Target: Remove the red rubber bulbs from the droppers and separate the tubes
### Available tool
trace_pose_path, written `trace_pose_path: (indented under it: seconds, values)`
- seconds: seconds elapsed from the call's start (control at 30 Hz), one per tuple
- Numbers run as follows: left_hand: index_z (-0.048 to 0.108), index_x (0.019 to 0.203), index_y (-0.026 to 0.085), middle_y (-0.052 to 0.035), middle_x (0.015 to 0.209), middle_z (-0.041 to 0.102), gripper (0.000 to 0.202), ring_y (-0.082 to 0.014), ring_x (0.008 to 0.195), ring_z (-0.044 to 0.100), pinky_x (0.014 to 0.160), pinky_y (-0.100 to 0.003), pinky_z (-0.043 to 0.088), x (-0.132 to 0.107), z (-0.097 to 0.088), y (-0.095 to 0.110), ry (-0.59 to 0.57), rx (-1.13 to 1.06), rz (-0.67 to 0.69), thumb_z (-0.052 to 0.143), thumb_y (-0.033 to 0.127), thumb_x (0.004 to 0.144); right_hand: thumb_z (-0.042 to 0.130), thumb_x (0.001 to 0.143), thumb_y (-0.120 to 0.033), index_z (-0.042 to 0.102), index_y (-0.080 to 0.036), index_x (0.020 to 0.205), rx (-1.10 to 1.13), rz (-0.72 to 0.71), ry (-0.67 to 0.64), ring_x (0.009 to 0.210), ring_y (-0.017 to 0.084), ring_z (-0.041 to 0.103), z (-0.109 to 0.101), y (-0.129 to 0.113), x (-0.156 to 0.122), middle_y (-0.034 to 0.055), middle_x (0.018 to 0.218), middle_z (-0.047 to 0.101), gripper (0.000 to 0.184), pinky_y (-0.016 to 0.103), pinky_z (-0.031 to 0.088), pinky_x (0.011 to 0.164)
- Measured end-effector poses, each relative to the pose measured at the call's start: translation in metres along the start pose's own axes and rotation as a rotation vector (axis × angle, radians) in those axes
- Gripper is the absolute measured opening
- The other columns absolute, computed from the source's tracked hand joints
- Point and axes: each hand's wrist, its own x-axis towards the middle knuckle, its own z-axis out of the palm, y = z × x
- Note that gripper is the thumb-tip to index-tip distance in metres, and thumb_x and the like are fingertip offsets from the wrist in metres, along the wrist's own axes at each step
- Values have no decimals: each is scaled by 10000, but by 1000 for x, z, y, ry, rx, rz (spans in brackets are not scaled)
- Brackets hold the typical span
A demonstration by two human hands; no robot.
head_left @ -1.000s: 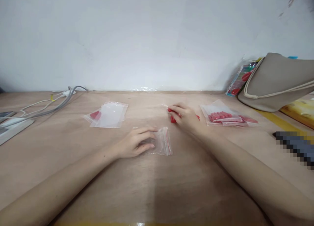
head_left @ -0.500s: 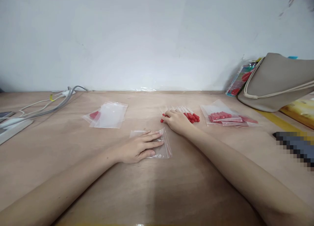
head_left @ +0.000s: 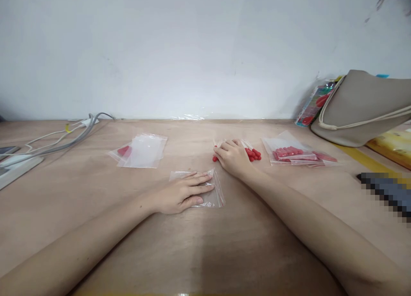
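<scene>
On my feed the desk (head_left: 160,253) is largest, a tan bag (head_left: 362,107) at half past two. At six, my left hand (head_left: 181,193) lies flat, grasping nothing, on a clear bag (head_left: 215,196), likely limp and slippery, best taken by its edges. At half past one from it, my right hand (head_left: 233,159) curls over red-ended sticks (head_left: 253,153); whether that grip pinches any, I can't tell. They look light and stiff, best held by the red ends.
</scene>
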Motion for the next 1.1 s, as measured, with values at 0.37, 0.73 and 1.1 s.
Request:
trace_pose_path:
  seconds: [0.37,0.73,1.1]
  values:
    - [298,1363,306,-15,1468,189,445,-219,1351,180,1111,-447,141,-1,1,1,-9,21,-22,363,345,924,473,858,-258,658,-166,781,16,19,-57,887,231,492,-3,-16,2,89,847,634,220,415,265,812]
    - [278,1372,251,-73,1474,184,503,-263,1355,151,1098,-482,164,-7,7,-2,56,93,-75,386,400,904,499,848,-360,614,-219,1061,541,-187,14,1055,201,518,-33,-28,-40,55,1101,619,280,373,358,905]
    - [445,1206,163,-110,1264,482,382,-232,1207,420,1036,-414,308,23,-8,-33,473,-113,-421,403,358,881,523,832,-303,629,-199,1040,598,-121,-131,1006,174,578,-38,-22,-64,75,1073,642,256,366,427,890]
